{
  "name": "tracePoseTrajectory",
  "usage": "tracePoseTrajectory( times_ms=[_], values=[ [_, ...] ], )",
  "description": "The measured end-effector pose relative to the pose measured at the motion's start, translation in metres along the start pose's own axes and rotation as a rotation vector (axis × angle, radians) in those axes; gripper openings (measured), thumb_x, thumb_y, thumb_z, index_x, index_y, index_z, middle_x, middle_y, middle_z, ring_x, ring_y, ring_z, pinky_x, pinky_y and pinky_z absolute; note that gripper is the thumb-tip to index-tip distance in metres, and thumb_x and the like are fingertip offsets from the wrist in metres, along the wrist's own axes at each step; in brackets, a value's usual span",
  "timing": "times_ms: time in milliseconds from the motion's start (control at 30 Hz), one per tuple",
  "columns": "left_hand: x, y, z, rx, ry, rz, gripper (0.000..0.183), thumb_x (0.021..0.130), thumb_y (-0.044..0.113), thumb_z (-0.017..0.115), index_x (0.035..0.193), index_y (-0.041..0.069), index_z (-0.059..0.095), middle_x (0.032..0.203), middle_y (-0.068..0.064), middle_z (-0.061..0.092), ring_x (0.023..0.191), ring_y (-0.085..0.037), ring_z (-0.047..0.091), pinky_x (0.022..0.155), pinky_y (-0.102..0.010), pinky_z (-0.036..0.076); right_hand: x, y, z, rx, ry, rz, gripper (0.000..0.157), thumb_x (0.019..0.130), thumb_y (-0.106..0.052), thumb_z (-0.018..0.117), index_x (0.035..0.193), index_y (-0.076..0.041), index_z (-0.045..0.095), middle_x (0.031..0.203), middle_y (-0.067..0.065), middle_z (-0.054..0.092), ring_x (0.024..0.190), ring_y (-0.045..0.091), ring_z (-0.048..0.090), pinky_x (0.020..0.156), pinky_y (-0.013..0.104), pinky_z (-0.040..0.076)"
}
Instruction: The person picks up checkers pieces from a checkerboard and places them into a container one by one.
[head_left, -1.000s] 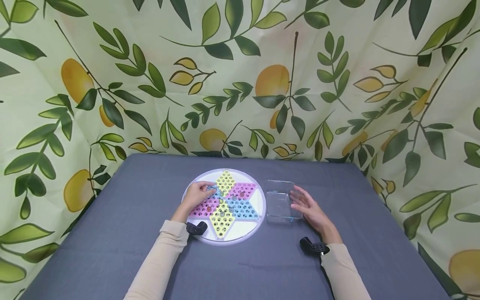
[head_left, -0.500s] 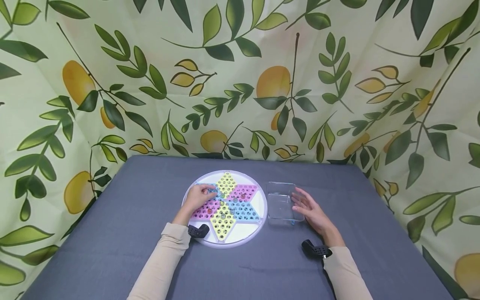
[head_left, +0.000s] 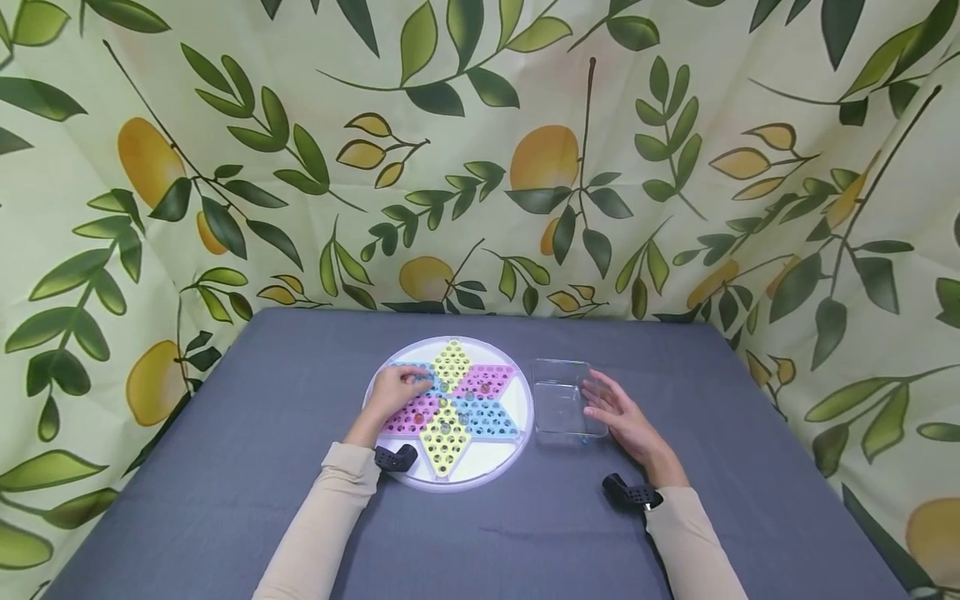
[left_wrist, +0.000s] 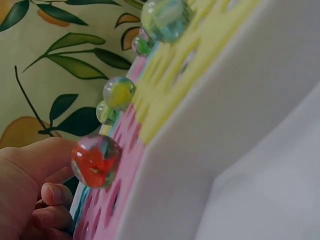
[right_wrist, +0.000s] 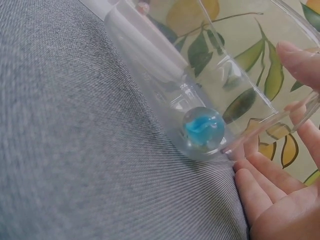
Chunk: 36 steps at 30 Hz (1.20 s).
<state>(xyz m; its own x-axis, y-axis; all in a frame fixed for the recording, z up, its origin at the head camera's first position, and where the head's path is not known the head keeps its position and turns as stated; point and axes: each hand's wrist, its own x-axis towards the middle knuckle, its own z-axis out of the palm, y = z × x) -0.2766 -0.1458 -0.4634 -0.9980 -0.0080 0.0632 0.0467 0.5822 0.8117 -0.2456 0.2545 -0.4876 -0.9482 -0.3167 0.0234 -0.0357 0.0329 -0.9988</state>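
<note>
**L hand (head_left: 392, 393) at the holed star board (head_left: 483, 457)**

It curls over a blue part; tips obscured, we can't tell if it's pinching anything. Our R hand (head_left: 624, 421) lies relaxed by the clear box (head_left: 557, 402), w/ a blue-swirl marble (right_wrist: 204, 127) in its corner. Smooth glass rolls: we'd best pinch opp. sides & move straight up/down, sparing the red marble (left_wrist: 96, 161) on pink. Bench (head_left: 517, 542): woven cloth.

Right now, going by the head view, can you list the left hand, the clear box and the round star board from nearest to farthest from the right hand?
From the right hand:
1. Clear box, right beside it, to its left.
2. Round star board, left of the box.
3. Left hand, over the board's far left part.
</note>
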Motion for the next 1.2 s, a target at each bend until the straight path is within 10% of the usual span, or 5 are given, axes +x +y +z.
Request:
tracePoseTrajectory(
  times_ms=[400,833,1067,1200],
  values=[
    [-0.003,0.013,-0.008,-0.023,-0.01,0.023,0.029,0.083,0.019,0.073,0.107,0.003,0.072,0.054,0.007,0.036,0.052,-0.008,0.031,0.054,-0.02,0.029,-0.001,-0.001,0.0,-0.033,-0.005,0.009,0.076,0.093,-0.009,0.059,0.153,-0.006,0.012,0.158,0.028,0.016,0.136,0.005,0.039,0.095,0.002,0.038],
    [-0.013,0.038,-0.001,-0.055,-0.04,0.066,0.027,0.085,0.018,0.072,0.106,0.002,0.072,0.057,0.006,0.033,0.055,-0.008,0.029,0.054,-0.019,0.027,-0.001,-0.002,0.0,-0.015,-0.002,0.006,0.077,0.093,-0.008,0.06,0.153,-0.006,0.012,0.158,0.03,0.015,0.12,-0.013,0.043,0.095,0.002,0.038],
    [-0.02,0.053,0.007,-0.114,-0.076,0.094,0.025,0.086,0.016,0.071,0.107,0.003,0.072,0.059,0.004,0.033,0.055,-0.009,0.029,0.051,-0.018,0.025,-0.001,-0.003,0.001,-0.032,0.001,0.019,0.077,0.093,-0.009,0.06,0.153,-0.007,0.012,0.158,0.028,0.016,0.145,0.028,0.029,0.095,0.002,0.037],
    [-0.022,0.06,0.012,-0.128,-0.094,0.116,0.026,0.086,0.015,0.071,0.108,0.002,0.071,0.059,0.005,0.033,0.055,-0.008,0.029,0.051,-0.017,0.025,-0.001,-0.003,0.001,-0.03,0.002,0.019,0.076,0.093,-0.009,0.06,0.153,-0.008,0.013,0.158,0.029,0.016,0.143,0.019,0.035,0.095,0.002,0.038]
  ],
)
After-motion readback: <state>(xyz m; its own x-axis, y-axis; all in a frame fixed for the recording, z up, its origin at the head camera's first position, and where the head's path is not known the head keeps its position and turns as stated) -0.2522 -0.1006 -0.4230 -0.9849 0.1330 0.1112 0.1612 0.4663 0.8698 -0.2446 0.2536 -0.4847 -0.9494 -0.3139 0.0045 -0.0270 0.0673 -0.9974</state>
